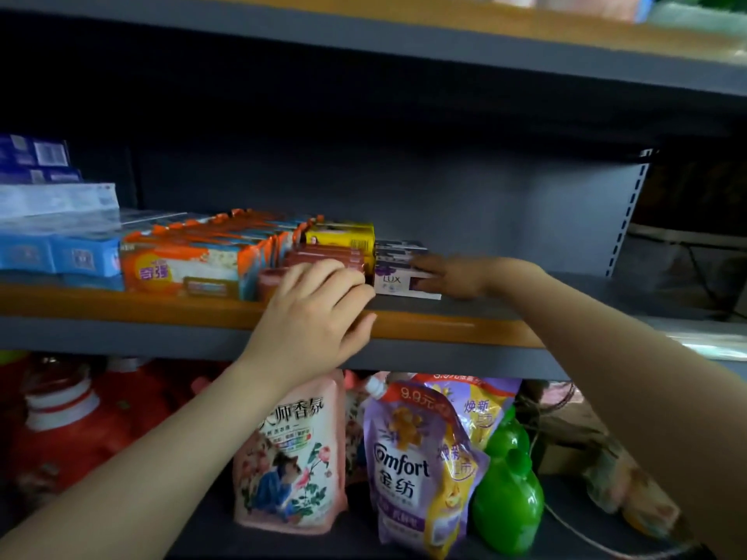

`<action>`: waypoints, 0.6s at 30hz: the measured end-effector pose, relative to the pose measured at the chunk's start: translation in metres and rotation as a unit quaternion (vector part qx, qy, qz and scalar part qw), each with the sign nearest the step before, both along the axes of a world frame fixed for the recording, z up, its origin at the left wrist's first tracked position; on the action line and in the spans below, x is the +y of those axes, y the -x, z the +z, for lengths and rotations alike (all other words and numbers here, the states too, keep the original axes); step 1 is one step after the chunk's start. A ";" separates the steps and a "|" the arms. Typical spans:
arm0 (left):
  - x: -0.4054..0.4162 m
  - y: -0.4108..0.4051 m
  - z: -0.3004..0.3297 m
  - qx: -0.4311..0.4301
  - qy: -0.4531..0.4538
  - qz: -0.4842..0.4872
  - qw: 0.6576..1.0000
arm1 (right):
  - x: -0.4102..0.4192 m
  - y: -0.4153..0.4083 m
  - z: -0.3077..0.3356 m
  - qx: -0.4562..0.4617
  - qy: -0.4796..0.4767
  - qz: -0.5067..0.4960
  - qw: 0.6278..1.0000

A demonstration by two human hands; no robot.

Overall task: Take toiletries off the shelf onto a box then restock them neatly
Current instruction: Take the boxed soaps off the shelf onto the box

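While both of my hands work at the middle shelf [424, 323], the soap rows tell me why I hold them so: my right hand [452, 276] lies with fingers nearly straight against the outer end of the white-and-purple Lux soap box [398, 282], which looks like nudging it leftward to close the row. My left hand [319, 313] rests over the shelf's front lip with fingers loosely bent on the pink soap boxes [323, 256]; whether it grips one I cannot tell. A yellow box [339, 234] sits behind, orange packs [194, 260] and blue packs [60, 252] fill the left. I judge restocking is under way, as the right stretch of shelf is bare.
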State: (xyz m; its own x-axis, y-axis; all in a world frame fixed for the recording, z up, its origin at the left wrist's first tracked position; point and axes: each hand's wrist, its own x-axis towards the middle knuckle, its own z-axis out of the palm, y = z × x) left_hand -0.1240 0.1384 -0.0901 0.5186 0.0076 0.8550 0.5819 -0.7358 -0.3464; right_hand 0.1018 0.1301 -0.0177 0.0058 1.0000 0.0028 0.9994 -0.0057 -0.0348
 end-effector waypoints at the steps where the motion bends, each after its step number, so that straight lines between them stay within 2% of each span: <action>1: 0.000 0.000 0.000 -0.001 -0.002 0.001 1.000 | -0.006 -0.002 0.003 -0.009 0.005 0.008 1.000; 4: 0.001 -0.001 -0.002 -0.004 -0.003 0.001 1.000 | -0.029 -0.003 0.018 -0.001 -0.020 0.048 0.999; 7: 0.001 -0.001 -0.001 -0.006 -0.005 -0.005 1.000 | -0.037 0.005 0.020 0.071 -0.068 0.047 0.994; 10: 0.000 0.001 -0.001 -0.012 -0.003 -0.013 1.000 | -0.030 0.013 0.007 0.050 -0.023 0.037 0.998; 12: 0.000 0.002 0.000 -0.011 0.011 -0.016 1.000 | -0.032 0.016 0.002 0.061 -0.065 0.046 0.995; 14: -0.003 0.004 0.002 -0.016 0.053 -0.014 0.998 | -0.045 0.017 0.002 0.143 -0.173 0.057 0.973; 15: -0.007 0.003 0.005 -0.028 0.095 -0.018 0.995 | -0.052 0.016 0.004 0.219 -0.220 0.060 0.949; 17: -0.023 0.004 0.014 -0.078 0.208 -0.045 0.974 | -0.073 0.016 0.011 0.398 -0.247 0.085 0.879; 18: -0.034 0.004 0.019 -0.109 0.265 -0.075 0.955 | -0.084 0.016 0.014 0.452 -0.237 0.110 0.853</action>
State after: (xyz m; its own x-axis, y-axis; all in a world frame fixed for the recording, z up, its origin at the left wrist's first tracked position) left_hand -0.1280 0.1042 -0.0707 0.3570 0.4096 0.8395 0.4726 -0.8544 0.2159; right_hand 0.0854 0.0460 -0.0036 0.0323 0.8648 0.5011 0.5371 0.4078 -0.7384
